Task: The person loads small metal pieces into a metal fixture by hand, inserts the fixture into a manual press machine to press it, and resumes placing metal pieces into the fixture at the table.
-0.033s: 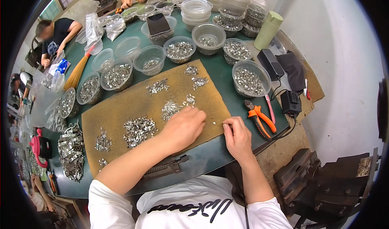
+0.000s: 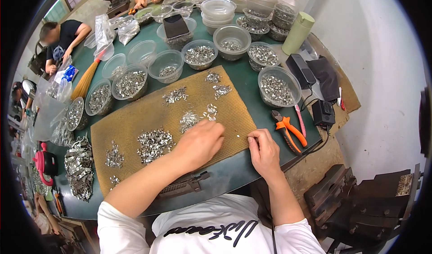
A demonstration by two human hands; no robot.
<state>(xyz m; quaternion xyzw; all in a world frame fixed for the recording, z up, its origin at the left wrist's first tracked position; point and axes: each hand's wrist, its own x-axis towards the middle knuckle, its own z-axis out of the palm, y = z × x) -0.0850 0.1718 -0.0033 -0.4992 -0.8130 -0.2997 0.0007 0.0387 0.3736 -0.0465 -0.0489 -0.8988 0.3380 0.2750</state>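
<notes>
Just beyond the left hand [image 2: 200,144], whose hidden fingers' state I cannot tell, lie metal pieces [image 2: 189,121]; sorting seems in hand, probably needing next a light pinch, while the right hand [image 2: 264,151] has fingertips together

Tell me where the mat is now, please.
In the head view, the mat lies left of centre, below several bowls, with the left hand over it and the right hand at its right edge.
</notes>
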